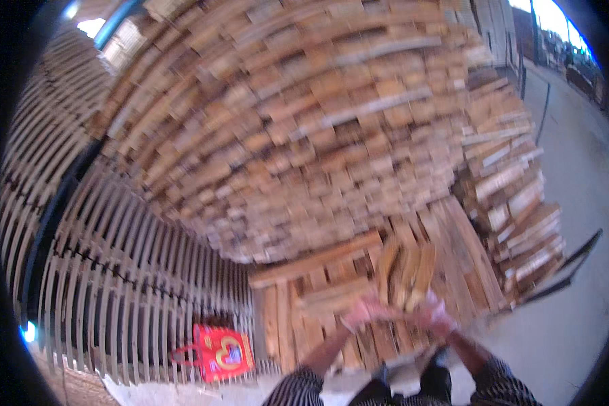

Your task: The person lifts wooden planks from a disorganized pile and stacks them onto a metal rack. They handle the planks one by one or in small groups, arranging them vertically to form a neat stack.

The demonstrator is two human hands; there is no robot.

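Observation:
Several curved wooden pieces [407, 271] stand side by side in front of me, their wavy lengths pointing away. My left hand [368, 310], in a pinkish glove, closes on their near end from the left. From the right, my right hand [434, 315], gloved alike, grips the same end. Motion blur smears the fingers of both hands. Below and around the pieces lies a low pile of wooden boards [335, 298], some flat and some leaning.
A tall stack of cut wood blocks [331, 128] rises ahead. Slatted wood stacks [128, 277] fill the left side, with a red bag [223, 353] beside them. More stacked timber [507, 203] stands at right, near a dark metal bar [555, 277] over the concrete floor [568, 169].

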